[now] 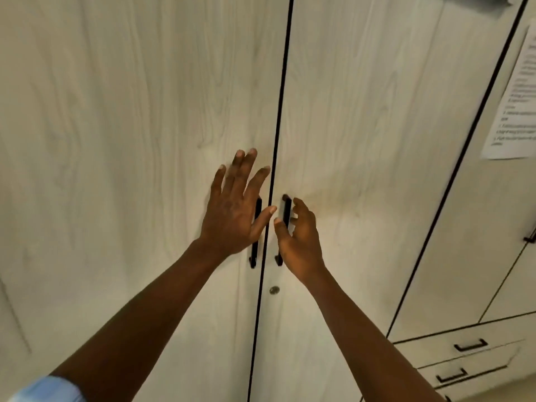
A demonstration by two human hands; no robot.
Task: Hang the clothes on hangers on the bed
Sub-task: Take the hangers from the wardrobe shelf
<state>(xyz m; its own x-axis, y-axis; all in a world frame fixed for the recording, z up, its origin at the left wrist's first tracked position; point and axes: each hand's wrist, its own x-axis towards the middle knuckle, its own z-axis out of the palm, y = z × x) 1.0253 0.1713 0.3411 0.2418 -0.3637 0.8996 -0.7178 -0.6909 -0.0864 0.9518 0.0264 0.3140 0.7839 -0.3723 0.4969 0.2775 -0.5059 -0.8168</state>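
No clothes, hangers or bed are in view. A wardrobe front fills it, and the clothes or hangers probably lie behind it. Two doors, the left door and right door, meet at a dark seam.

There are two black handles at the centre. The left hand has a wide grip, fingers spread and holding nothing, over the left handle. The right hand has a narrow grip, thumb and curled fingers round the right handle.

One round lock sits at 6 o'clock of the handles. One sheet of paper is at 2 o'clock and two drawers at 4 o'clock.

Clothes should be light, soft and floppy, best held at the shoulders. Hangers should be stiff, held below the hook.
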